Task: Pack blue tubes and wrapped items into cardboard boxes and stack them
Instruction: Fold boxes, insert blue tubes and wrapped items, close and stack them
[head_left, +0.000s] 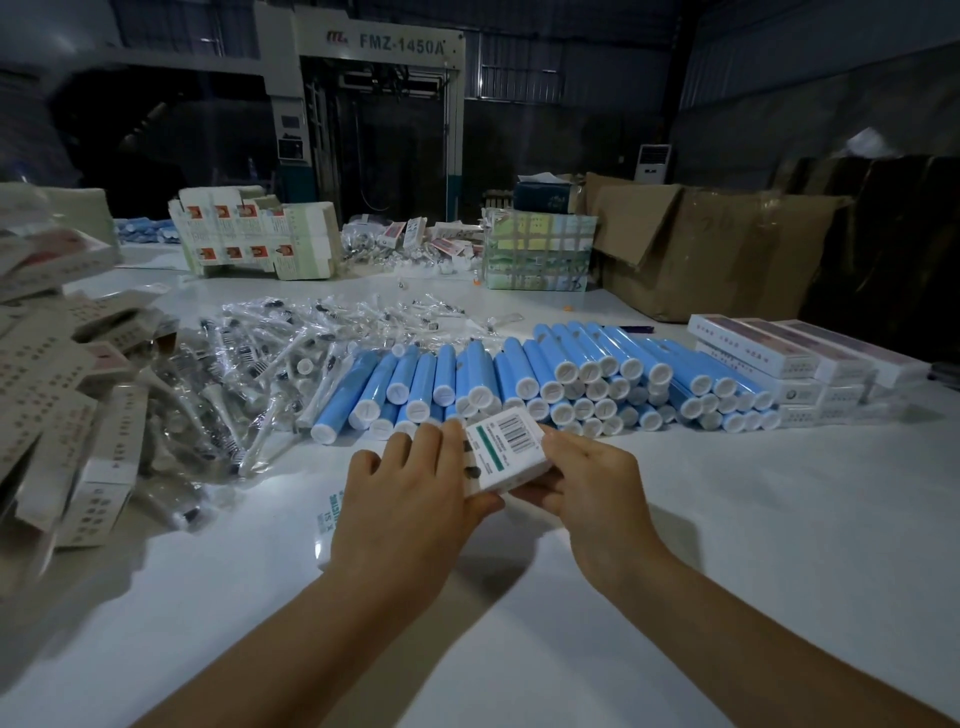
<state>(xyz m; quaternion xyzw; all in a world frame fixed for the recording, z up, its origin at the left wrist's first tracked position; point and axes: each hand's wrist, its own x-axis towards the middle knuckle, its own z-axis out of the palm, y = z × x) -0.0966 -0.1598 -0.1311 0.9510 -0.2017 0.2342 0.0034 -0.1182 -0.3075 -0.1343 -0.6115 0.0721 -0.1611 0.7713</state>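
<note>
A small white cardboard box (506, 449) with a barcode label is held between both hands above the white table (727, 519). My left hand (410, 493) grips its left side, thumb underneath. My right hand (587, 478) grips its right end. Just beyond lies a pile of blue tubes (571, 379) with white caps facing me. Left of them is a heap of clear-wrapped items (270, 364). Packed white boxes (810, 369) are stacked at the right of the tubes.
Flat and folded cartons (67, 395) are heaped at the left edge. More printed cartons (249, 239) and a taped box (537, 249) stand at the back. Large brown cardboard boxes (727, 244) line the right rear. A big machine (379, 114) stands behind the table.
</note>
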